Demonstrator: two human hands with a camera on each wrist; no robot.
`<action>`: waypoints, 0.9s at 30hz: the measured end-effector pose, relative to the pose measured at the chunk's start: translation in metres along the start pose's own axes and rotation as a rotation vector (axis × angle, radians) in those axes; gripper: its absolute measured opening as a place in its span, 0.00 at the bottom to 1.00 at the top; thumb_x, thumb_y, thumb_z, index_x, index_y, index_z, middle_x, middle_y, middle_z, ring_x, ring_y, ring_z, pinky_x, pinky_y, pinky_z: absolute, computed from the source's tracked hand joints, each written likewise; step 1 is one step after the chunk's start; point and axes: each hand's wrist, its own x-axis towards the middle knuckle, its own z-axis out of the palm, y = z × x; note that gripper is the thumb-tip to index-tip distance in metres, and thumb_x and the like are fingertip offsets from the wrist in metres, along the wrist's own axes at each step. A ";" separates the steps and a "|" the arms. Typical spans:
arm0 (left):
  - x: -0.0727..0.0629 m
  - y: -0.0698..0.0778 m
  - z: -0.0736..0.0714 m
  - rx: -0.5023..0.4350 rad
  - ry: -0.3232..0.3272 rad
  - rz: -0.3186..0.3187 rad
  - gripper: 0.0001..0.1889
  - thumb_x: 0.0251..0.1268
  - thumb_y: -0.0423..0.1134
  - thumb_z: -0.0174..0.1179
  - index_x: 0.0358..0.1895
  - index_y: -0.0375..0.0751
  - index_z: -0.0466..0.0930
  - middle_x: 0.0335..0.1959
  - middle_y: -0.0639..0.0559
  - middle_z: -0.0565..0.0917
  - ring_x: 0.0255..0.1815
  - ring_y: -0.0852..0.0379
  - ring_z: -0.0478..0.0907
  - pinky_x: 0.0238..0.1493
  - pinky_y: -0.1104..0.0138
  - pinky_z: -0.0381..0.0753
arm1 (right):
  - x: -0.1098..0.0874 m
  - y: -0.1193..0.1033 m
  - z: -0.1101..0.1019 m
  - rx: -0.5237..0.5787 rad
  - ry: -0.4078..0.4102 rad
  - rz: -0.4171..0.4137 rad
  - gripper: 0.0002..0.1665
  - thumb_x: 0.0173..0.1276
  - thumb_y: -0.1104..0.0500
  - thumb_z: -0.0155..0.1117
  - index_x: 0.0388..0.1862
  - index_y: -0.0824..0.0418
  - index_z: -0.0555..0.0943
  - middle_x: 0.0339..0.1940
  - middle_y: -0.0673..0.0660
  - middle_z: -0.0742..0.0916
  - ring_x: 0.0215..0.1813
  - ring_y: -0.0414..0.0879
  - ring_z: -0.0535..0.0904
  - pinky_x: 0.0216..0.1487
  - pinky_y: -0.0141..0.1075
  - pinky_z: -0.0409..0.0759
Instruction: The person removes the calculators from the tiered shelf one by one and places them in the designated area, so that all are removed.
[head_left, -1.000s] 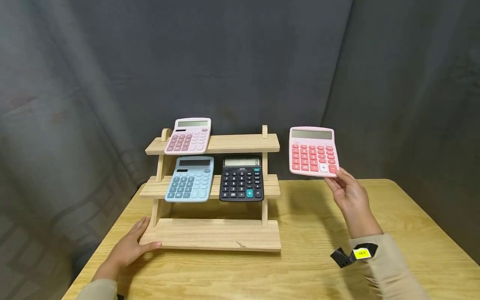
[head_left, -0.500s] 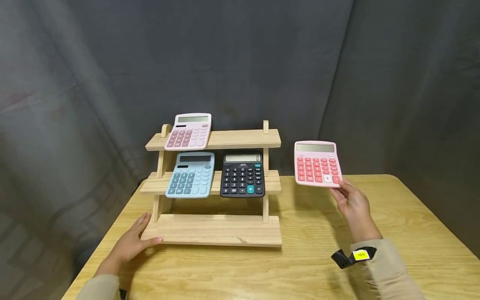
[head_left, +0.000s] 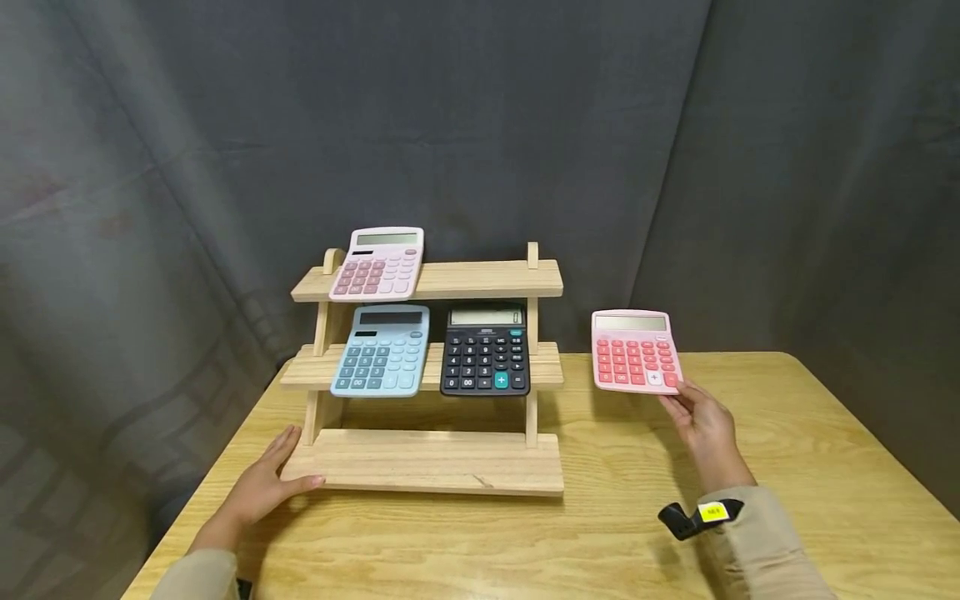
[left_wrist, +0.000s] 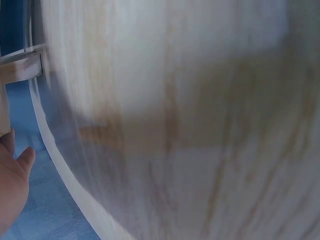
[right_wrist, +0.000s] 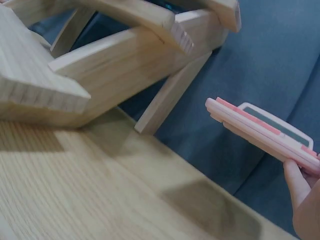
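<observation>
In the head view a pink calculator (head_left: 636, 352) with red keys is held in the air right of the wooden shelf stand (head_left: 431, 461). My right hand (head_left: 707, 433) pinches it by its lower right corner; the right wrist view shows the pink calculator (right_wrist: 265, 131) edge-on above the table. My left hand (head_left: 264, 483) rests with straight fingers against the left end of the stand's bottom board. On the middle board lean a blue calculator (head_left: 380, 350) and a black calculator (head_left: 485, 350). A pale pink calculator (head_left: 377, 263) leans at the left of the top board.
The stand is on a wooden table (head_left: 450, 550), whose surface fills much of the left wrist view. A dark grey curtain (head_left: 480, 125) hangs behind and beside the table. A black strap (head_left: 699, 518) with a yellow label is on the right wrist.
My right hand has lowered the pink calculator and moved it slightly right, still gripping its corner. The left hand stays at the stand, and the other calculators keep their places.
</observation>
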 end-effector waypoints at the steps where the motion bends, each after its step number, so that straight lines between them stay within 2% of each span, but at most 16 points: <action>1: 0.000 0.000 0.000 -0.003 -0.002 -0.004 0.49 0.46 0.55 0.60 0.66 0.32 0.43 0.65 0.34 0.46 0.61 0.31 0.44 0.51 0.39 0.51 | -0.003 0.002 0.002 -0.027 -0.003 -0.015 0.10 0.60 0.74 0.49 0.34 0.69 0.79 0.29 0.65 0.80 0.37 0.53 0.79 0.42 0.41 0.75; 6: 0.000 0.000 0.000 -0.032 -0.007 -0.025 0.50 0.45 0.56 0.61 0.66 0.33 0.43 0.66 0.35 0.45 0.62 0.32 0.43 0.52 0.39 0.49 | -0.017 0.007 0.015 -0.063 0.018 -0.019 0.11 0.61 0.73 0.49 0.27 0.68 0.80 0.26 0.64 0.81 0.33 0.52 0.80 0.39 0.38 0.75; 9: 0.000 0.000 0.001 -0.046 -0.009 -0.027 0.50 0.45 0.56 0.61 0.66 0.34 0.43 0.66 0.35 0.45 0.62 0.33 0.42 0.52 0.39 0.49 | -0.026 0.007 0.025 -0.025 0.055 0.027 0.14 0.62 0.73 0.47 0.23 0.68 0.79 0.24 0.63 0.81 0.31 0.51 0.80 0.40 0.37 0.75; 12: 0.000 -0.001 0.002 -0.048 -0.006 -0.025 0.50 0.46 0.56 0.61 0.66 0.35 0.43 0.66 0.35 0.45 0.62 0.33 0.43 0.52 0.39 0.49 | -0.031 0.009 0.029 -0.050 0.092 0.049 0.17 0.64 0.72 0.44 0.21 0.67 0.79 0.22 0.62 0.80 0.29 0.49 0.80 0.40 0.35 0.75; 16: 0.000 -0.001 0.003 -0.041 0.000 -0.014 0.49 0.46 0.55 0.61 0.66 0.34 0.43 0.66 0.35 0.45 0.62 0.33 0.43 0.52 0.39 0.49 | -0.030 0.011 0.027 -0.089 0.150 0.056 0.18 0.64 0.71 0.44 0.20 0.66 0.79 0.22 0.61 0.80 0.28 0.48 0.80 0.39 0.34 0.76; 27: 0.000 0.002 0.001 -0.036 -0.001 -0.027 0.50 0.46 0.55 0.61 0.66 0.35 0.43 0.66 0.35 0.45 0.61 0.32 0.44 0.52 0.39 0.50 | -0.017 0.016 0.021 -0.123 0.151 0.058 0.18 0.62 0.73 0.44 0.19 0.67 0.79 0.21 0.61 0.82 0.28 0.48 0.80 0.36 0.36 0.76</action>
